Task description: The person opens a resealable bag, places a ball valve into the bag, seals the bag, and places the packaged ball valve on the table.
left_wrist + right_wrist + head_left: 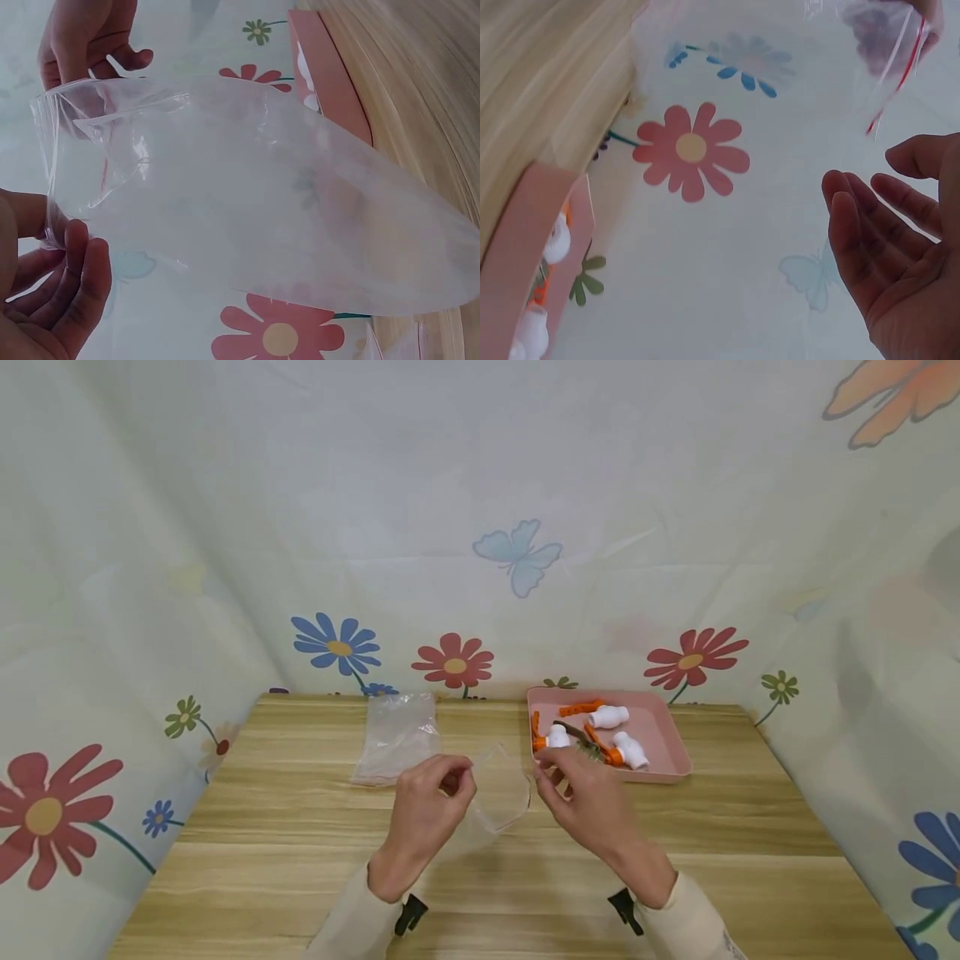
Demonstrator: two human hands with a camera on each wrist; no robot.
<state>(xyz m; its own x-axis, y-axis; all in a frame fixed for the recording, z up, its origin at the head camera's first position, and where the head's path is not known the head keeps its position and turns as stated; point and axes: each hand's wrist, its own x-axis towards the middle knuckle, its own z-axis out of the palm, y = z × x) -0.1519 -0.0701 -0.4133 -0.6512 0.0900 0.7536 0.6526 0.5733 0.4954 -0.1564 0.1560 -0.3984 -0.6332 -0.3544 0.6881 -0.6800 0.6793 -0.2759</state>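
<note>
A clear plastic zip bag (501,789) hangs over the middle of the table. My left hand (431,802) pinches its mouth edge between thumb and fingers, and the bag (217,180) spreads out away from that grip in the left wrist view. A red line (906,79) runs along the mouth in the right wrist view. Beside the other end of the mouth is my right hand (592,802). Its thumb and fingers (847,225) stand apart with nothing between them, a little away from the bag in the right wrist view.
A pink tray (678,768) at the back right holds several white valves (630,750) with orange handles, plus a dark greenish item (588,745). More clear bags (401,735) lie flat at the back left. A flowered cloth (450,485) hangs behind the wooden table (285,860).
</note>
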